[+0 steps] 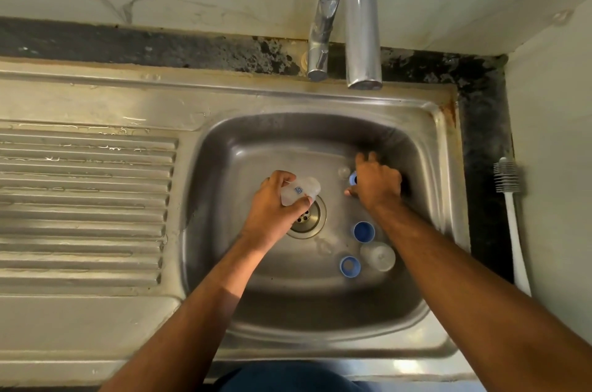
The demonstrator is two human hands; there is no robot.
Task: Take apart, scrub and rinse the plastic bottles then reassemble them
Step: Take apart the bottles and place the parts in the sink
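The left hand (272, 209) fingers grip a clear bottle (301, 191) over the sink (426, 142) drain. Its blue label (298, 189) is unreadable. The right hand (376, 182) fingers curl around a blue cap (352, 179).

Beside the drain (306, 215), the right hand (376, 185) covers most of a blue piece (352, 179), possibly a cap; the hand itself is motion-blurred.

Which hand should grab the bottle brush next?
Right, probably. The bottle brush lies on the counter right of the sink, nearer the right hand; the left hand grips a clear bottle.
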